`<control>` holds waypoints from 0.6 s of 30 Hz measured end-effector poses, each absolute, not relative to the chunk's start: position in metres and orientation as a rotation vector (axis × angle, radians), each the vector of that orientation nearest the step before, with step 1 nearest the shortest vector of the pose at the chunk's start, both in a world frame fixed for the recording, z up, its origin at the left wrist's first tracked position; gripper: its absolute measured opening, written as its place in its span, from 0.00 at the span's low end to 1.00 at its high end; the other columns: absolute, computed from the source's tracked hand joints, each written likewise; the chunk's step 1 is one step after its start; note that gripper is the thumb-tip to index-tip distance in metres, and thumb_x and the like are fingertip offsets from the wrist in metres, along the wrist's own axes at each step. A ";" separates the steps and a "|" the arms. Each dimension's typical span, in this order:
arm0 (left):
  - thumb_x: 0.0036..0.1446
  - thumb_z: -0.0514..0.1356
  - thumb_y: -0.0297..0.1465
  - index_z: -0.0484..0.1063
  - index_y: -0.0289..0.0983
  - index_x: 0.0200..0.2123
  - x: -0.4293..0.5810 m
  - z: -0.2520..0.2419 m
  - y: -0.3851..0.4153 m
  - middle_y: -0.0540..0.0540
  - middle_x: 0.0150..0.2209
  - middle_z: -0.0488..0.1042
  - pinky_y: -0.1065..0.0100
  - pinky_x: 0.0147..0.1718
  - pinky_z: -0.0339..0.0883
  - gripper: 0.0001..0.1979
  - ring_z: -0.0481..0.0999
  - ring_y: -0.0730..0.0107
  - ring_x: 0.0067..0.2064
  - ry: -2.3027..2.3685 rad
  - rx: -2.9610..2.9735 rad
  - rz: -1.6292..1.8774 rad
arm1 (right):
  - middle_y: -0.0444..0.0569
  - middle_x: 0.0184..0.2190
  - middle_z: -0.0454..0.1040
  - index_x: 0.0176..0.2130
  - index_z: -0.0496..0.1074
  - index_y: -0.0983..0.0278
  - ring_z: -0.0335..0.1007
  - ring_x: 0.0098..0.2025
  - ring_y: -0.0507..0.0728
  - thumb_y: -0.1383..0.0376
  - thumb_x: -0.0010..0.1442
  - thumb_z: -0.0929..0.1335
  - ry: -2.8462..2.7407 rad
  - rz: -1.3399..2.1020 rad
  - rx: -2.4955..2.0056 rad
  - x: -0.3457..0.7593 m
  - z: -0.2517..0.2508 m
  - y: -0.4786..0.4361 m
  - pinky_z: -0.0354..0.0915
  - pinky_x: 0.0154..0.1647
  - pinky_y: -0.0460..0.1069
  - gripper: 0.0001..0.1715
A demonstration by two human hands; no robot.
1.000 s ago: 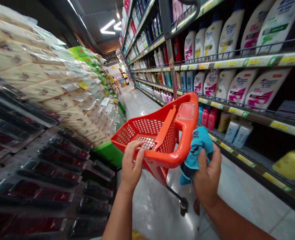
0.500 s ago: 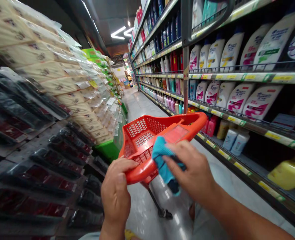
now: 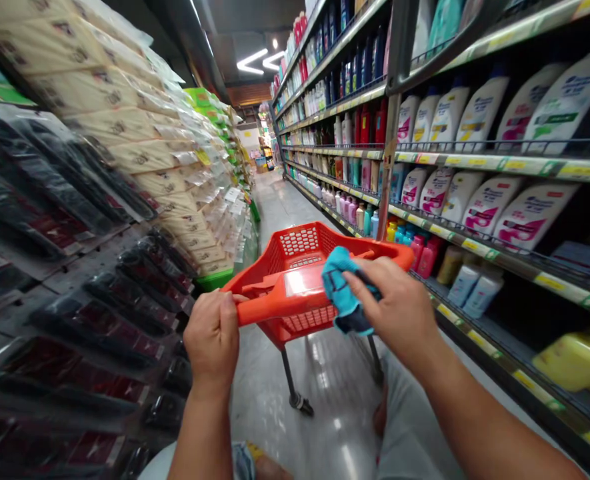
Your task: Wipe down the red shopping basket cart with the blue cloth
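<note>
A small red plastic shopping cart [image 3: 299, 250] stands level on its wheels in the aisle right in front of me. My left hand [image 3: 212, 340] is closed around the left end of its red handle bar. My right hand [image 3: 392, 310] grips a bunched blue cloth [image 3: 342, 290] and presses it on the right part of the handle. The basket looks to hold nothing.
Shelves of shampoo and lotion bottles [image 3: 475, 200] run along the right. Packaged goods hang on racks [image 3: 75, 267] along the left, with stacked packets [image 3: 139, 153] beyond. A narrow glossy floor [image 3: 285, 207] leads away between them. My knee [image 3: 405, 433] shows below the cart.
The cart has swung from tilted up on its side down to level on its wheels. My left hand moved from the basket rim to the handle; the right brought the cloth onto the handle.
</note>
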State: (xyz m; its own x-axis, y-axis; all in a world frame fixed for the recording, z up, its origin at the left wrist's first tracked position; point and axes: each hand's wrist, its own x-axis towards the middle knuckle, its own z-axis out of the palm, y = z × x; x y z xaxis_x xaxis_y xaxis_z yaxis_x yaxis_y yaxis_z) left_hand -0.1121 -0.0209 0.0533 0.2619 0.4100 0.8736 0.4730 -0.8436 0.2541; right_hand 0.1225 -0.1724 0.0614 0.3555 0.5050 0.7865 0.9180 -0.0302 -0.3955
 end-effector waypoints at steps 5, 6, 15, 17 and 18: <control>0.71 0.48 0.34 0.76 0.38 0.31 -0.126 0.054 -0.007 0.44 0.35 0.79 0.57 0.56 0.68 0.20 0.78 0.63 0.43 -1.108 -2.364 -1.681 | 0.52 0.39 0.81 0.44 0.81 0.63 0.76 0.41 0.60 0.50 0.66 0.67 -0.919 -0.556 -1.669 0.168 0.050 -0.179 0.68 0.43 0.52 0.22; 0.70 0.50 0.35 0.76 0.38 0.33 -0.123 0.055 -0.010 0.43 0.37 0.80 0.53 0.59 0.66 0.18 0.78 0.62 0.44 -1.171 -2.294 -1.687 | 0.51 0.38 0.81 0.44 0.81 0.63 0.76 0.40 0.59 0.51 0.65 0.68 -0.950 -0.512 -1.627 0.167 0.051 -0.179 0.68 0.43 0.52 0.21; 0.66 0.58 0.32 0.75 0.38 0.49 -0.054 0.060 -0.080 0.44 0.49 0.81 0.48 0.65 0.56 0.11 0.73 0.55 0.56 -0.634 -2.517 -1.316 | 0.46 0.35 0.80 0.41 0.81 0.60 0.76 0.36 0.55 0.55 0.64 0.69 -1.189 -0.177 -1.433 0.124 0.056 -0.167 0.70 0.40 0.48 0.14; 0.66 0.58 0.33 0.76 0.38 0.44 -0.055 0.063 -0.077 0.45 0.43 0.81 0.51 0.58 0.62 0.09 0.73 0.54 0.53 -0.714 -2.498 -1.364 | 0.48 0.35 0.81 0.40 0.81 0.62 0.77 0.37 0.57 0.53 0.62 0.70 -1.023 -0.137 -1.455 0.131 0.043 -0.157 0.71 0.41 0.51 0.16; 0.66 0.57 0.34 0.76 0.39 0.40 -0.057 0.065 -0.075 0.45 0.40 0.81 0.52 0.55 0.62 0.08 0.73 0.55 0.50 -0.745 -2.504 -1.361 | 0.48 0.35 0.81 0.39 0.81 0.62 0.77 0.37 0.58 0.52 0.61 0.70 -0.968 -0.110 -1.456 0.131 0.036 -0.153 0.71 0.41 0.51 0.17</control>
